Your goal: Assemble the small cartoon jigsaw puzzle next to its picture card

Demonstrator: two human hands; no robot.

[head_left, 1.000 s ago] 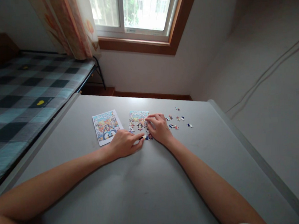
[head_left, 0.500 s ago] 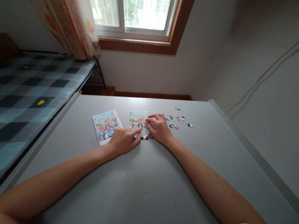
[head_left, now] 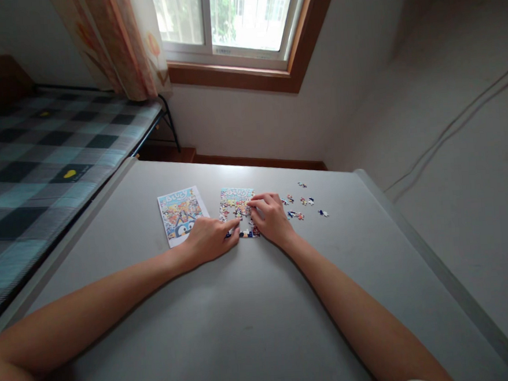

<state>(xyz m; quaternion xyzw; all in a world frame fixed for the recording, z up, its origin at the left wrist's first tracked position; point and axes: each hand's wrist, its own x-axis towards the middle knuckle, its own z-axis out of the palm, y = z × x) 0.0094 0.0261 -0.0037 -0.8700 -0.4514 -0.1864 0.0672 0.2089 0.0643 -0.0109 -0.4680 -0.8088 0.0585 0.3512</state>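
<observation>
A partly assembled jigsaw puzzle lies on the table, with gaps in its lower middle showing the grey surface. My left hand rests at its lower left, index finger stretched over the puzzle and thumb apart. On the puzzle's right edge lie the fingertips of my right hand, bent and slightly spread, covering some pieces. No piece shows between the fingers of either hand. Left of the puzzle is a printed picture sheet with a cartoon scene, its lower right corner behind my left hand.
Several loose jigsaw pieces lie right of my right hand, one piece farther out. The grey table reaches toward the wall below the window. A bed with a checked mattress stands left of the table.
</observation>
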